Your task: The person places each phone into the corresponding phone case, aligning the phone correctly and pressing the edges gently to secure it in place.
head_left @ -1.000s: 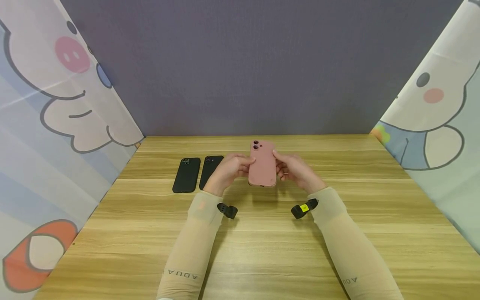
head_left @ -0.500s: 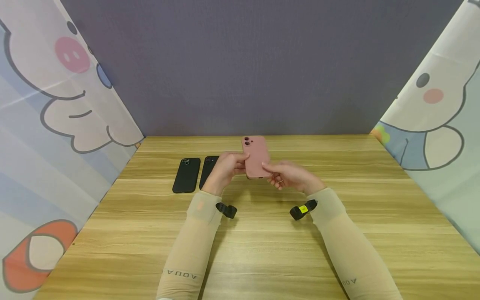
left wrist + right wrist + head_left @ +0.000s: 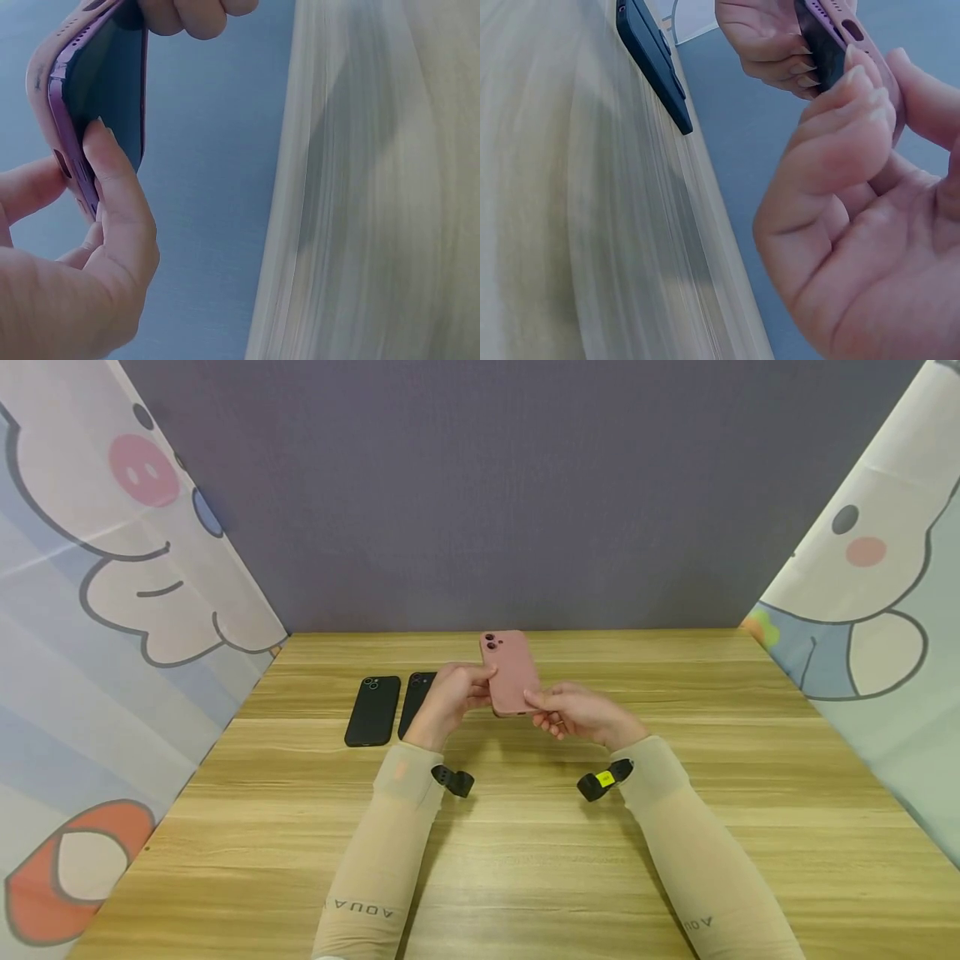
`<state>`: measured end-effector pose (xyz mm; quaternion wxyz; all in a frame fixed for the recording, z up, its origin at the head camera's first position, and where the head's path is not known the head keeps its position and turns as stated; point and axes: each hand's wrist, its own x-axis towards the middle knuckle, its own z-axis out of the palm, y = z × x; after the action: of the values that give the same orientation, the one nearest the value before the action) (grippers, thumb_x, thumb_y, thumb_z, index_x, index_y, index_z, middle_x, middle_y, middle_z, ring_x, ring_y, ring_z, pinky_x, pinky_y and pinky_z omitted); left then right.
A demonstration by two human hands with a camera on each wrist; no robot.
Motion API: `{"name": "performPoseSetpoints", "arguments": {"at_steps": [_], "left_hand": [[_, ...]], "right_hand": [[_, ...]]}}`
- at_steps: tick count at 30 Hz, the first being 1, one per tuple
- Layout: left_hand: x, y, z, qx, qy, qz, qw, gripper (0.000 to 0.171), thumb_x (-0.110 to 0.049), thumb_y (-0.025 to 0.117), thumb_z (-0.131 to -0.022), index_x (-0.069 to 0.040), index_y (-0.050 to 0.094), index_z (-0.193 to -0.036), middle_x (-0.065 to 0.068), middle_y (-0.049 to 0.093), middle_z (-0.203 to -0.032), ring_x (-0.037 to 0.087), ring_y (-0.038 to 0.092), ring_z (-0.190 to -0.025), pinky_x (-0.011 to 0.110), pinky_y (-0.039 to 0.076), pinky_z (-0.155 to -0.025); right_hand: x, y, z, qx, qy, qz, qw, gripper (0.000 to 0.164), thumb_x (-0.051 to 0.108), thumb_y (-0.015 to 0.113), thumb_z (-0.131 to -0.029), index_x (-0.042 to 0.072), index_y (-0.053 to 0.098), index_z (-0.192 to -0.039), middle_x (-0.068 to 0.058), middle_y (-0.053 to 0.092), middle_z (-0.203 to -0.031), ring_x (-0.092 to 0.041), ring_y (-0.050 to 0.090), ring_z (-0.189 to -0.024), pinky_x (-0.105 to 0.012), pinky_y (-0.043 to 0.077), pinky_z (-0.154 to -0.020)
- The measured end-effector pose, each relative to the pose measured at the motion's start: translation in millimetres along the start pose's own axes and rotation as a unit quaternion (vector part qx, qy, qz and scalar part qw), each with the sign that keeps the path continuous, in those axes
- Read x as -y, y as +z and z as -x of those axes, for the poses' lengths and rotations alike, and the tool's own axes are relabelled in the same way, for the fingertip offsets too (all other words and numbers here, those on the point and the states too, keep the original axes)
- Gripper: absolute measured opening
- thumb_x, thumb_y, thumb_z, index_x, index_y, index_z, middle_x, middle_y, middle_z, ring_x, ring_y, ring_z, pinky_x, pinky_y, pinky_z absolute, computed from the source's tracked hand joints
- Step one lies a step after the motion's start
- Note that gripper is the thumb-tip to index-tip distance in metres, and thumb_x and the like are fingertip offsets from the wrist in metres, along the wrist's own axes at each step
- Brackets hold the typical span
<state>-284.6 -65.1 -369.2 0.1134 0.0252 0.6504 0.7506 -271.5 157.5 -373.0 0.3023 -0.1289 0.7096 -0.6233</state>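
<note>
A pink phone case is held up above the table, camera side facing the head view. In the left wrist view a purple phone with a dark screen sits in the case, its purple edge standing out past the pink rim along the near side. My left hand pinches the left side, thumb on the back of the case and a finger on the screen side. With thumb and curled fingers, my right hand grips the lower right corner. The right wrist view shows the bottom end with its port opening between both hands.
Two black phones or phone cases lie on the wooden table at the left: one in full view, the other partly behind my left hand. A dark grey panel rises at the back, and printed cloths hang at both sides.
The pink case and phone have moved left and a little up and tilted. My right hand has slid from the right side down to the lower right corner; my left hand keeps its grip.
</note>
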Motion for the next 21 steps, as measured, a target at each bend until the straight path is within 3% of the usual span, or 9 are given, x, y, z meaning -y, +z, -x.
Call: {"name": "performPoseSetpoints", "arguments": {"at_steps": [6, 12, 21], "left_hand": [[-0.3, 0.7, 0.9, -0.017, 0.012, 0.011, 0.9997, 0.024, -0.020, 0.063, -0.091, 0.001, 0.066, -0.102, 0.012, 0.064, -0.086, 0.021, 0.062, -0.072, 0.057, 0.041, -0.095], [0.0, 3.8, 0.2, -0.033, 0.021, 0.022, 0.9990, 0.025, -0.020, 0.064, -0.091, 0.002, 0.066, -0.103, 0.012, 0.064, -0.086, 0.021, 0.063, -0.073, 0.053, 0.046, -0.092], [-0.2, 7.1, -0.6, -0.024, 0.016, 0.031, 0.9991, 0.026, -0.020, 0.065, -0.090, 0.002, 0.063, -0.104, 0.013, 0.063, -0.088, 0.022, 0.064, -0.075, 0.053, 0.044, -0.095]], "right_hand": [[1.0, 2.2, -1.6, -0.018, 0.002, -0.034, 0.999, 0.040, 0.044, 0.060, -0.092, 0.006, 0.062, -0.083, -0.001, 0.056, -0.073, -0.010, 0.048, -0.057, -0.023, 0.042, -0.052], [0.2, 3.1, -2.4, -0.017, -0.005, -0.065, 0.998, 0.039, 0.039, 0.061, -0.092, 0.001, 0.062, -0.095, -0.003, 0.059, -0.080, -0.014, 0.052, -0.066, -0.025, 0.045, -0.059], [1.1, 1.0, -1.0, -0.045, -0.028, -0.095, 0.994, 0.030, 0.030, 0.061, -0.094, 0.000, 0.061, -0.093, -0.002, 0.059, -0.077, -0.012, 0.051, -0.065, -0.024, 0.045, -0.059]]}}
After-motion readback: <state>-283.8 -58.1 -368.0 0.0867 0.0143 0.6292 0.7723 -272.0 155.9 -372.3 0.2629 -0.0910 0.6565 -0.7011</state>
